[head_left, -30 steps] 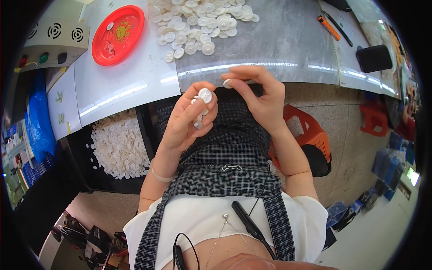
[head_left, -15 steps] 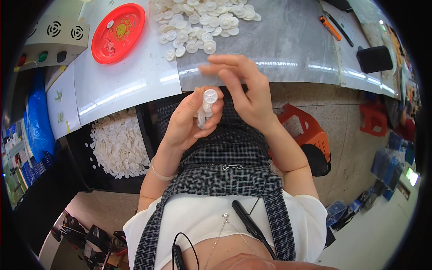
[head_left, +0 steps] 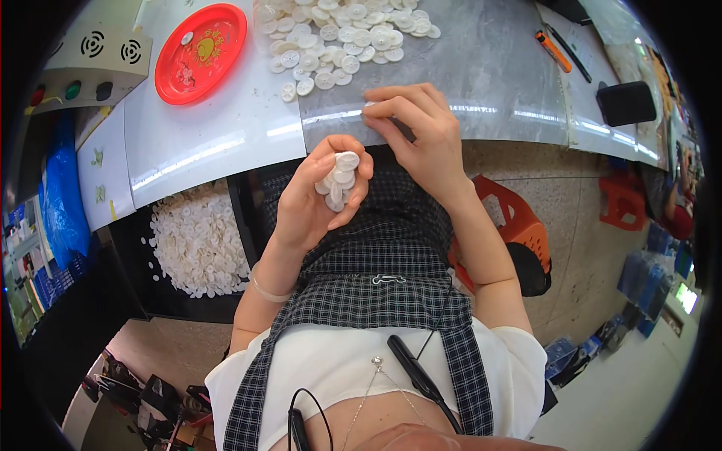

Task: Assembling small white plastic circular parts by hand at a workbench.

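Observation:
Several small white plastic gears point(head_left: 340, 180) are cupped in my left hand point(head_left: 304, 199), stacked loosely against the palm with the fingers curled round them. My right hand point(head_left: 423, 139) is up and to the right, over the table's front edge. Its thumb and index finger come together in a pinch; whatever is between the tips is too small to make out. Beyond both hands, a heap of similar white gears point(head_left: 342, 37) lies spread on the grey tabletop point(head_left: 481, 75).
A red oval plate point(head_left: 177, 79) with one gear on it is at the far left, beside a grey box with buttons point(head_left: 90, 64). Below the table, a black bin holds many white gears point(head_left: 197, 240). An orange cutter point(head_left: 553, 51) and black phone-like object point(head_left: 626, 101) lie right.
The right hand has moved slightly right and its fingertips have closed into a pinch. In the left hand, the top gear has tilted and the gears have shifted.

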### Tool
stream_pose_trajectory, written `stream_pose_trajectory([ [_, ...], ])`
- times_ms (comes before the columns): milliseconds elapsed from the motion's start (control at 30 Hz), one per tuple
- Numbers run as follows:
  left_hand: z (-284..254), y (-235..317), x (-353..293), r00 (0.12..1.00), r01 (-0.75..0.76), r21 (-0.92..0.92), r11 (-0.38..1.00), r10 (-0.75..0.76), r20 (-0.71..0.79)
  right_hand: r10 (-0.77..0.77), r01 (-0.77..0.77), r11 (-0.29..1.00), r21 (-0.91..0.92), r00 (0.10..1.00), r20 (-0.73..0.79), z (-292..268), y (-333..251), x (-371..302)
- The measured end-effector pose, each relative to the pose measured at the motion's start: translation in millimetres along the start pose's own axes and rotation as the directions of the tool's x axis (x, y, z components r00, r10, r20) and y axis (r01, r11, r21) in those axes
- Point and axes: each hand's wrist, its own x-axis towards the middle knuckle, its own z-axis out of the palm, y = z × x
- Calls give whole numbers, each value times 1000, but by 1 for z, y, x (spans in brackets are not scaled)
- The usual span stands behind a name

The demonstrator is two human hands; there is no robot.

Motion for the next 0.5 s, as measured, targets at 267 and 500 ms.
stream_pose_trajectory([
  [267, -7, -7, 1, 992, -94, 158, 983, 105, -65, 239, -206, 891, 404, 970, -34, -7, -11, -5],
  [500, 1, -7, 3, 994, -47, 202, 978, 66, -90, 242, -247, 937, 248, 969, 48, -8, -18, -5],
])
